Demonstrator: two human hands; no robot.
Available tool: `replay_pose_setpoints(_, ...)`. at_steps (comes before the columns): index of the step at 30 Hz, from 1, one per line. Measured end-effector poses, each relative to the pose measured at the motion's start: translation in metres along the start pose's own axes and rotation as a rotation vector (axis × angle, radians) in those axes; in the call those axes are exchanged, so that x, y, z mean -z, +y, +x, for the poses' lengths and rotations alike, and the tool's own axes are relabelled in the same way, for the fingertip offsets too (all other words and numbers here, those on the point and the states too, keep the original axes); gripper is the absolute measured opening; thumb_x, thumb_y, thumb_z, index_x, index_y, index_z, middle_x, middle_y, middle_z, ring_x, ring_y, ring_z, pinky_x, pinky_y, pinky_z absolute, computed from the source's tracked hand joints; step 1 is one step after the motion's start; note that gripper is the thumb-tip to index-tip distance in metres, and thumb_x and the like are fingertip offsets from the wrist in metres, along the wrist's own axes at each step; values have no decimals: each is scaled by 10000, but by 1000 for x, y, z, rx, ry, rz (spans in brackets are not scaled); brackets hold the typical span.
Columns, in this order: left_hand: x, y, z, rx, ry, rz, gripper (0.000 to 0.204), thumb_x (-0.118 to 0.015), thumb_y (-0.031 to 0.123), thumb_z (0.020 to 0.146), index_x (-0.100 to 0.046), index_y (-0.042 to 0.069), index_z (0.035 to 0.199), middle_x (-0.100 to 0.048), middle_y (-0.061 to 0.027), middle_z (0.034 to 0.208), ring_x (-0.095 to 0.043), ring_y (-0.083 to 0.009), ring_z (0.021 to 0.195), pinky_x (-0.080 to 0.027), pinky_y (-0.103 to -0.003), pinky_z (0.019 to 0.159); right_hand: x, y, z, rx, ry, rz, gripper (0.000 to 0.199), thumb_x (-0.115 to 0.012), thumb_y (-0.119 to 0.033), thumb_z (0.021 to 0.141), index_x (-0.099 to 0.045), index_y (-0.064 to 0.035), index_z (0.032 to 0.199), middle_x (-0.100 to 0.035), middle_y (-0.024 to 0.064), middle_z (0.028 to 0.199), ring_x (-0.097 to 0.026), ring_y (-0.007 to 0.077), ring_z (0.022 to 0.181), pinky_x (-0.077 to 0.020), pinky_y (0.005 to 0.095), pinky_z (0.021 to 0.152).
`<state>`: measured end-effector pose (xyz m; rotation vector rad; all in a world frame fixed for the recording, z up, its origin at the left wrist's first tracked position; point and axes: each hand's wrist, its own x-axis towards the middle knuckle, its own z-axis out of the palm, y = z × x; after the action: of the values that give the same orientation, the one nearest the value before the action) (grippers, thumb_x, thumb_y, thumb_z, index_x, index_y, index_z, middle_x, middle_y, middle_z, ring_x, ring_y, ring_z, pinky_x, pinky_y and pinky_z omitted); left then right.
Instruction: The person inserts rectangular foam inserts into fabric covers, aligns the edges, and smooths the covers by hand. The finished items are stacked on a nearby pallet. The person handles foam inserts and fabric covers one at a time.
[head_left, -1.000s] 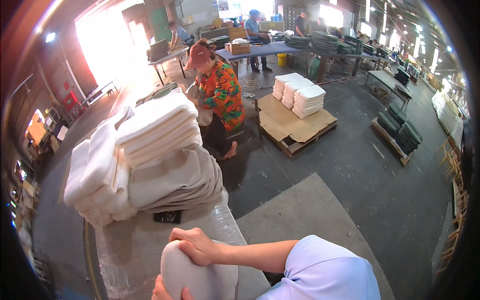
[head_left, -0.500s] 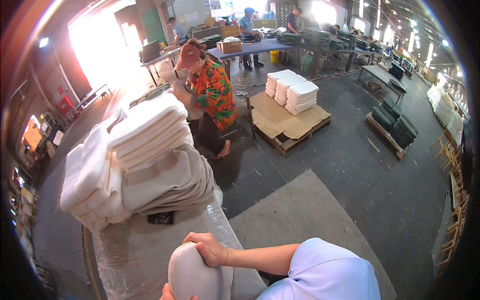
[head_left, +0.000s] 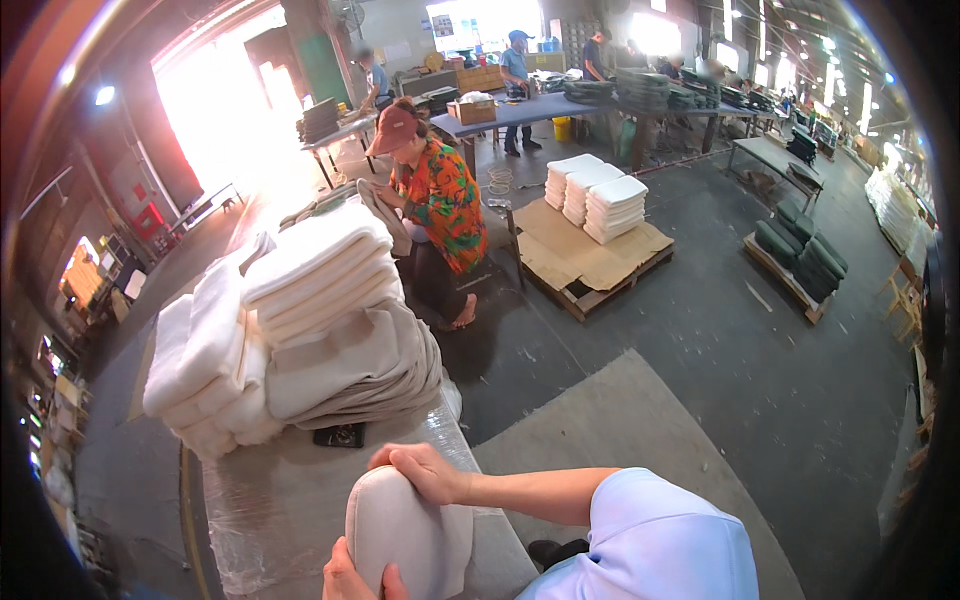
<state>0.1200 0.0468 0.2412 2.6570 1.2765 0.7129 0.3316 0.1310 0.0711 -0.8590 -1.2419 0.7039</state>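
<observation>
A light grey fabric-covered cushion [head_left: 405, 530] with a rounded end stands tilted on the plastic-wrapped table [head_left: 270, 500] in front of me. My right hand [head_left: 428, 472] is closed over its far top edge, the thumb on the near face and the fingers mostly hidden behind. Lower down, my left hand [head_left: 350, 578] grips the cushion's near left edge, its thumb on the front; the lower frame edge cuts this hand off. Just beyond the cushion lies a small black flat item [head_left: 339, 436], which I cannot make out.
Folded grey fabric covers [head_left: 350, 365] and stacked white padding [head_left: 320, 260] fill the table's far part. A co-worker in a patterned shirt [head_left: 445, 200] handles a grey cover beside them. White pads [head_left: 612, 205] sit on a cardboard-topped pallet [head_left: 560, 255]; dark cushions [head_left: 800, 250] lie farther right.
The view has shifted, so the surroundings appear a little right and lower. Both my hands stay on the cushion, and more of my left hand shows. The co-worker's hands have moved with the cover.
</observation>
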Motion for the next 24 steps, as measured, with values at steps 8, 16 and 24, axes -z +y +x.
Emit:
replay_pose_setpoints(8, -3, -3, -1, 15, 28, -4, 563, -717, 270, 944, -542, -6, 1403, -671, -248, 1200, -678, -453, 1052, -551, -501, 878, -27, -78, 39, 262, -216, -77, 625, -390, -543, 1094, -652, 13, 979, -690, 162, 904, -668, 339, 805, -528, 404, 730)
replay_pose_setpoints(16, 9, -35, -38, 69, 48, 0, 553, -728, 299, 956, -570, -15, 1384, -683, -256, 1218, -686, -466, 1058, -559, -495, 891, -47, -4, -10, 120, -43, -90, 468, -393, -384, 1104, -602, -17, 901, -619, 211, 795, -628, 425, 762, -499, 446, 699)
replay_pose_setpoints(24, 10, -81, -112, 154, 98, -86, 619, -788, 372, 903, -598, 4, 1363, -688, -277, 1197, -695, -463, 1047, -556, -510, 892, -15, 82, -92, -68, -4, -384, 427, -368, -359, 1096, -572, -43, 893, -586, 219, 789, -602, 453, 775, -485, 484, 704)
